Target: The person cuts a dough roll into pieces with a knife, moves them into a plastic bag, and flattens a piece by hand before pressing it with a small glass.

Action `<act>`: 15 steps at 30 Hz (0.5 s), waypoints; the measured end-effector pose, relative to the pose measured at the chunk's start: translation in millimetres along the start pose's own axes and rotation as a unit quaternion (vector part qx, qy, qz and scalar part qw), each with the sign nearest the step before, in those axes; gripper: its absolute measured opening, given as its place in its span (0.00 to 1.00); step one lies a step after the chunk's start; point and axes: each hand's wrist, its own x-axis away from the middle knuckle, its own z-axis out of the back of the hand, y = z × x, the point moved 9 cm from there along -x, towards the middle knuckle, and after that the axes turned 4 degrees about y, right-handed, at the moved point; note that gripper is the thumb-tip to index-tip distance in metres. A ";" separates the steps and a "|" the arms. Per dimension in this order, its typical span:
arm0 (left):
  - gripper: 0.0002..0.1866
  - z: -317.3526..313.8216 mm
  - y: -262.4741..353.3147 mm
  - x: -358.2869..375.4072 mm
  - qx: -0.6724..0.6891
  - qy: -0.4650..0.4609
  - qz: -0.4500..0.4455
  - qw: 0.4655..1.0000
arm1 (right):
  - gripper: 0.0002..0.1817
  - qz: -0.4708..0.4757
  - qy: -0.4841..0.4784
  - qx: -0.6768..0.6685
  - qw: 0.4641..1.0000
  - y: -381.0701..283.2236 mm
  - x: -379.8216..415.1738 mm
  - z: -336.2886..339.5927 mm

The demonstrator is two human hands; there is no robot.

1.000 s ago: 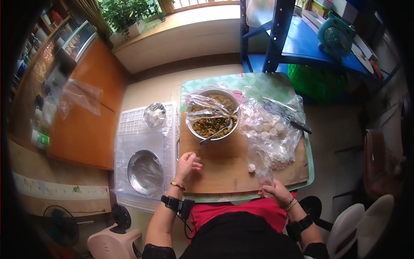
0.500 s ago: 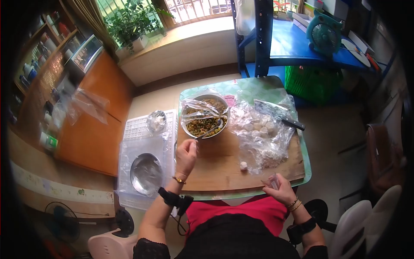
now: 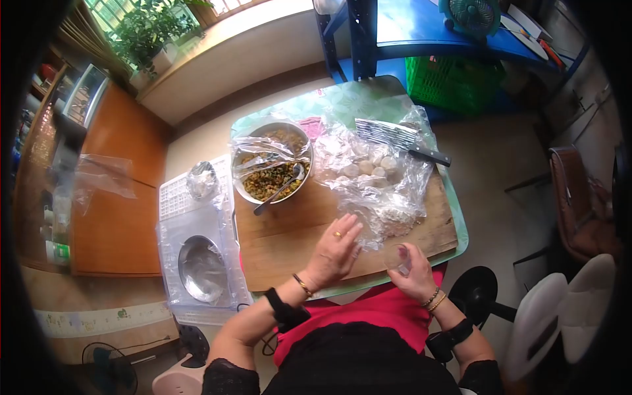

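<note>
My left hand (image 3: 334, 253) is over the wooden board (image 3: 289, 234), fingers stretched out and fairly flat. Whatever lies under its palm is hidden. At the board's front edge my right hand (image 3: 416, 276) grips a small clear cup-like piece (image 3: 397, 258). Dough pieces (image 3: 378, 168), pale and round, lie under clear plastic film (image 3: 411, 191), with white flour (image 3: 394, 216) nearer me. A metal bowl (image 3: 240, 187) at the board's left holds chopped filling (image 3: 270, 178), partly covered by film. The spoon (image 3: 280, 193) rests in it, handle over the near rim.
A wide-bladed knife (image 3: 395, 137) with a black handle lies at the back right of the table. Left of the board, a white rack (image 3: 174, 178) and plastic lid carry a small bowl (image 3: 201, 179) and a steel dish (image 3: 201, 266). A white chair (image 3: 540, 316) stands at right.
My left hand has moved right from the spoon handle to the board, its fingers opening out. The small dough ball there no longer shows. My right hand keeps its clear piece; the view has shifted.
</note>
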 end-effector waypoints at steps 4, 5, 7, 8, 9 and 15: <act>0.22 -21.1 -12.5 9.5 -0.062 0.032 0.110 0.992 | 0.31 0.000 -0.004 0.005 1.000 -0.5 -6.1 -4.3; 0.22 -24.7 -18.2 12.5 -0.058 0.030 0.114 0.991 | 0.33 0.013 -0.011 0.015 1.000 -1.9 -7.9 -5.9; 0.19 -40.5 -35.3 18.3 -0.056 -0.032 0.099 0.993 | 0.34 0.024 -0.027 0.034 0.999 0.3 -11.0 -10.6; 0.16 -40.3 -38.7 17.0 -0.056 -0.027 0.090 0.994 | 0.35 0.036 -0.041 0.051 0.997 0.5 -11.3 -14.5; 0.16 -39.9 -43.2 17.4 -0.057 -0.028 0.095 0.993 | 0.35 0.036 -0.046 0.049 0.997 1.4 -11.4 -15.3; 0.14 -0.3 -44.3 40.7 -0.033 -0.019 0.114 0.993 | 0.35 0.068 -0.061 0.042 0.995 -9.6 -15.2 -32.8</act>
